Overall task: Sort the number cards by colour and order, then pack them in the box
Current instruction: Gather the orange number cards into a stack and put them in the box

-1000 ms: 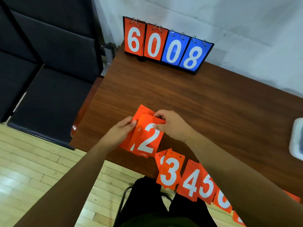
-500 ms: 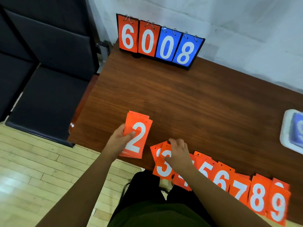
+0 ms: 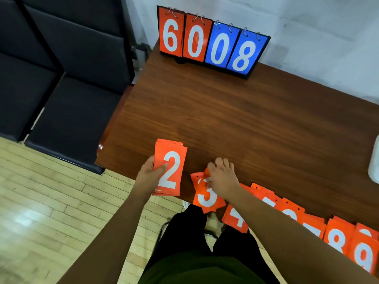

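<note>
- orange number-card stack (image 3: 170,171) with a white "2" on top is gripped by the left hand (image 3: 148,177), thumb pressed on the face, fingers behind, over the near left corner of the brown wooden table (image 3: 225,119).
- right hand (image 3: 222,177) rests on the loose orange "3" cards (image 3: 206,196) at the table's near edge, its curled fingers pinching their top edge.
- row of orange cards runs rightward along the near edge, from "4" (image 3: 235,220) to "8" (image 3: 338,238) and "9" (image 3: 365,261); the right forearm hides the middle ones.
- black flip scoreboard (image 3: 211,44) stands at the far edge against the white wall, showing orange 6, 0 and blue 0, 8.
- white object (image 3: 374,160) is cut off at the right; i cannot tell what it is.
- black padded seats (image 3: 67,99) stand left of the table.
</note>
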